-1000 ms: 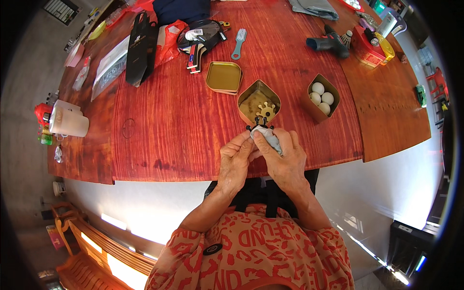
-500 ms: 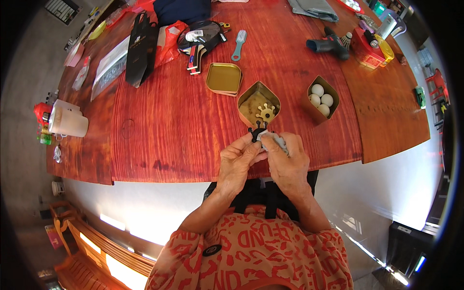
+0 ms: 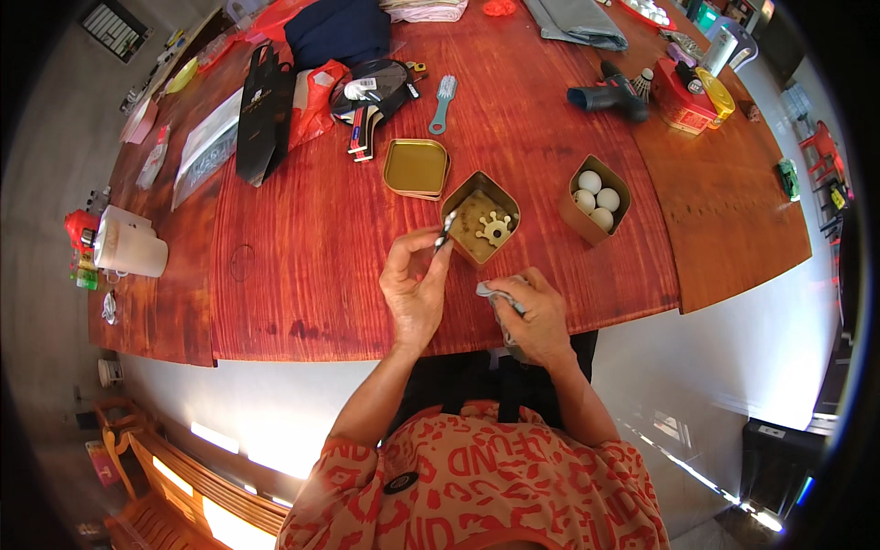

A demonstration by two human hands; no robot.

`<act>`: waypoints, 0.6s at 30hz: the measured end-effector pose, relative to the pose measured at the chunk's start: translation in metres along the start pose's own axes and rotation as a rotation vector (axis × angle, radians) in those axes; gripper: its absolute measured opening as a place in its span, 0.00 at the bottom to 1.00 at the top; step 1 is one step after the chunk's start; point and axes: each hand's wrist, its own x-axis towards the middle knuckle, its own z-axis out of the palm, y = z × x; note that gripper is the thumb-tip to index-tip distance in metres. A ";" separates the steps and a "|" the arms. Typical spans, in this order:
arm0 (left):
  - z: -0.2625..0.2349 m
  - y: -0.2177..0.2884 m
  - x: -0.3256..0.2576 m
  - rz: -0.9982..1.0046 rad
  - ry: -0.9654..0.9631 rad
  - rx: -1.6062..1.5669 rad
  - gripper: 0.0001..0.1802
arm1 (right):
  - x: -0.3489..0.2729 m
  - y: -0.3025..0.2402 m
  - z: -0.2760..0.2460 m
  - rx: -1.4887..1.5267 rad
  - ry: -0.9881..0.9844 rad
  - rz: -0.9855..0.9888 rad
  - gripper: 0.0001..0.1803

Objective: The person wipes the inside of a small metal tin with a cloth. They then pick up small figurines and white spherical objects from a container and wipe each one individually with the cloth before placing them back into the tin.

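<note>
My left hand [image 3: 417, 286] pinches a small dark metal piece [image 3: 445, 229] between thumb and fingers, right at the near-left edge of an open gold tin [image 3: 479, 227]. A cream gear-shaped part [image 3: 496, 226] lies inside that tin. My right hand [image 3: 532, 316] is closed on a crumpled grey cloth [image 3: 492, 293] near the table's front edge, just below the tin. The tin's gold lid [image 3: 415, 168] lies flat to the upper left.
A second gold tin [image 3: 598, 201] holds three white balls. On the red wooden table [image 3: 312, 266] farther off lie table tennis paddles [image 3: 371, 96], a teal brush [image 3: 441, 103], a dark power drill [image 3: 610, 94], a black bag [image 3: 261, 115], red bags and a white jug [image 3: 128, 247].
My hands have parted: the left one moved up and left to the open tin with the small piece, while the right stayed low with the cloth.
</note>
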 end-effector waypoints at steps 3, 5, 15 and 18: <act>0.018 0.004 0.024 0.324 -0.085 0.324 0.12 | 0.003 0.005 0.011 -0.130 0.024 -0.072 0.10; 0.028 -0.010 0.033 0.400 -0.131 0.413 0.12 | 0.008 0.005 0.018 -0.185 0.046 -0.088 0.11; 0.047 -0.036 0.057 0.397 -0.225 0.635 0.11 | 0.028 0.007 0.021 -0.199 0.048 -0.044 0.12; 0.049 -0.035 0.060 0.392 -0.236 0.671 0.12 | 0.030 0.015 0.023 -0.191 0.049 -0.050 0.12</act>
